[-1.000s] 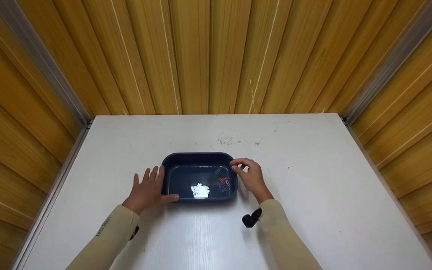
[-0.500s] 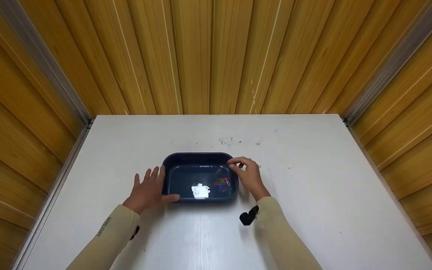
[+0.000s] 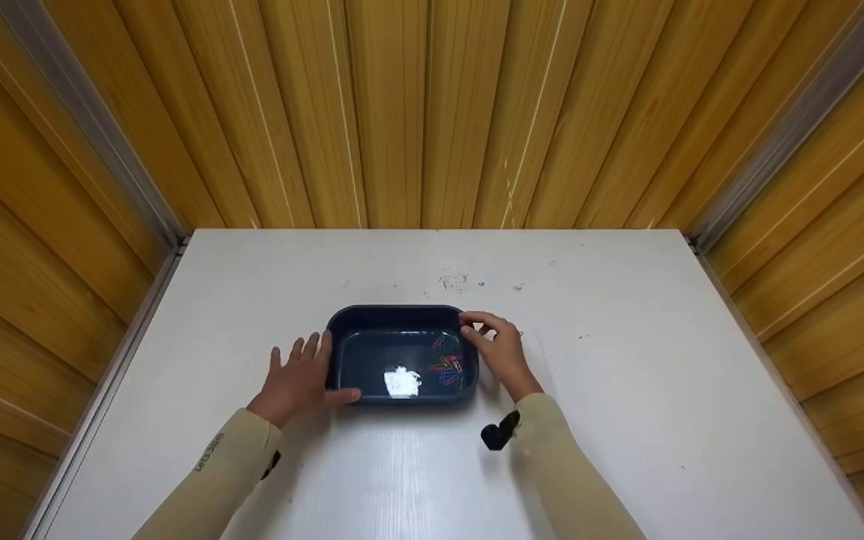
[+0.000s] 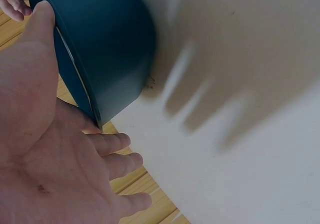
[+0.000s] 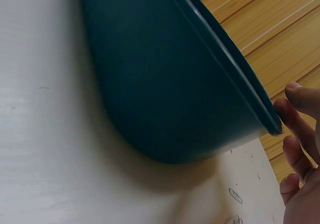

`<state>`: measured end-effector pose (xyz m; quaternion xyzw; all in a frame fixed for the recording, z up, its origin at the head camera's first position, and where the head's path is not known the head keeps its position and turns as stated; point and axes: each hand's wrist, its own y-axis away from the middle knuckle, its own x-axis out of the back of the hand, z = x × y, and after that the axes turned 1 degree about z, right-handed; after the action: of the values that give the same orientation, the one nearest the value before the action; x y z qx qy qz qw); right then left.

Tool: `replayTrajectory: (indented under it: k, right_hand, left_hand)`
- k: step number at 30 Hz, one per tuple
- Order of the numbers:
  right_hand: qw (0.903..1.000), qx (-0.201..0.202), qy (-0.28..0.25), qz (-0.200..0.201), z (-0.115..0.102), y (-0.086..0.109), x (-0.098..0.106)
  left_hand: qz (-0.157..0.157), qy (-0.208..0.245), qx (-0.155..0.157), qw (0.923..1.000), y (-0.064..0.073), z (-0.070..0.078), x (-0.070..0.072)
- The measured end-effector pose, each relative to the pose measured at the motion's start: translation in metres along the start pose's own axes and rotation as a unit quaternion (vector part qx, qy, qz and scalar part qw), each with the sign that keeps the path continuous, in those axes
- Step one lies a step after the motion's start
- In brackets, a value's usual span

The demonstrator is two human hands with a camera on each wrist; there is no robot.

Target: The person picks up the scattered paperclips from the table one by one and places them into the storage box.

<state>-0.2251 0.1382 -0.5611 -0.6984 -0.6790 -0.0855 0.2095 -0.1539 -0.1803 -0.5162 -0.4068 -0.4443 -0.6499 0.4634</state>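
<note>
A dark blue rectangular tray (image 3: 379, 360) stands on the white table. Colourful paper clips (image 3: 447, 367) lie inside it, bunched toward its right end. My left hand (image 3: 297, 382) rests against the tray's left side with spread fingers, its thumb laid over the near rim. In the left wrist view the thumb and forefinger touch the rim while the other fingers stretch out free. Over the tray's right rim are the fingertips of my right hand (image 3: 499, 349), bent, thumb and forefinger slightly apart. Nothing shows between them in the right wrist view.
Loose paper clips (image 5: 235, 196) lie on the table beside the tray, close to my right hand. Dark marks (image 3: 453, 283) spot the tabletop behind the tray. Wood-patterned panels (image 3: 387, 112) enclose the back and both sides.
Half a second ago my right fingertips reached a little farther over the tray, with a small dark thing at them; now they are drawn back and parted. My left hand stays put.
</note>
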Motion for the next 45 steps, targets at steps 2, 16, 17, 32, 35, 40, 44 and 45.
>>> replayTrajectory:
  k: [2,16,17,32,35,40,44,45]
  right_hand:
    - [1.0000,0.003,-0.007,0.003,0.001,0.000,0.001]
    - [0.9998,-0.010,-0.018,0.000,0.004,-0.004,0.010]
    - [0.9998,-0.012,-0.018,0.000,0.004,-0.004,0.010]
    - [0.9999,-0.005,0.001,0.013,0.013,-0.003,0.027]
    - [0.9998,-0.004,0.005,0.018,0.015,-0.003,0.032]
    - [0.9997,-0.004,0.007,0.022,0.019,-0.004,0.038]
    - [0.9997,-0.011,0.006,0.023,0.020,-0.003,0.042]
    - [0.9996,-0.012,0.007,0.024,0.021,-0.003,0.043]
  left_hand:
    - [-0.001,-0.001,-0.001,1.0000,0.000,0.000,0.000]
    - [-0.004,0.001,0.006,1.0000,-0.001,-0.003,0.001]
    - [-0.004,0.000,0.007,1.0000,-0.001,-0.003,0.001]
    - [-0.001,0.006,0.006,1.0000,-0.001,-0.003,0.000]
    - [0.000,0.007,0.006,1.0000,-0.001,-0.004,0.000]
    - [-0.001,0.005,0.003,1.0000,0.000,-0.005,0.000]
    - [-0.004,0.004,0.002,1.0000,0.000,-0.005,0.000]
    - [-0.005,0.005,0.001,1.0000,0.001,-0.005,0.000]
